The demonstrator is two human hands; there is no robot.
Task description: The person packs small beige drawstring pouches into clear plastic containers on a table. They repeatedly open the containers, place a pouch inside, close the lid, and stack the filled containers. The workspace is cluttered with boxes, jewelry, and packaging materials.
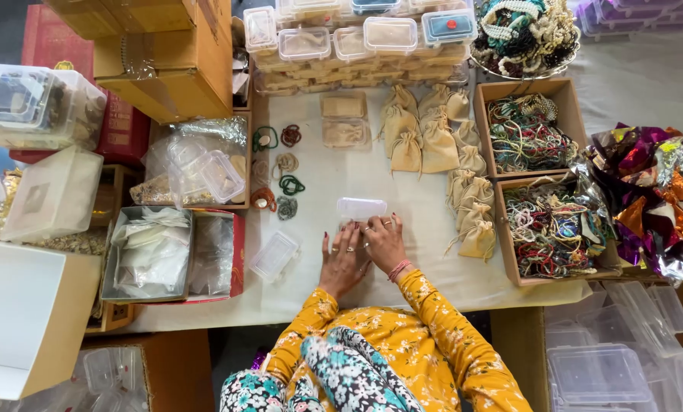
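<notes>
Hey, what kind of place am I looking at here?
Probably a small jewellery packing workspace: wooden trays of beaded bracelets, beige drawstring pouches, and stacked clear plastic boxes surround a cloth-covered table.

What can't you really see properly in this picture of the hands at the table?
Head view only:
- Whatever lies under the left hand and right hand: both palms cover it.
- Contents of the clear box: too small and pale to tell.
- Cardboard box: cut off by the top edge.
- Stacked lidded tubs: contents too small to tell.
</notes>
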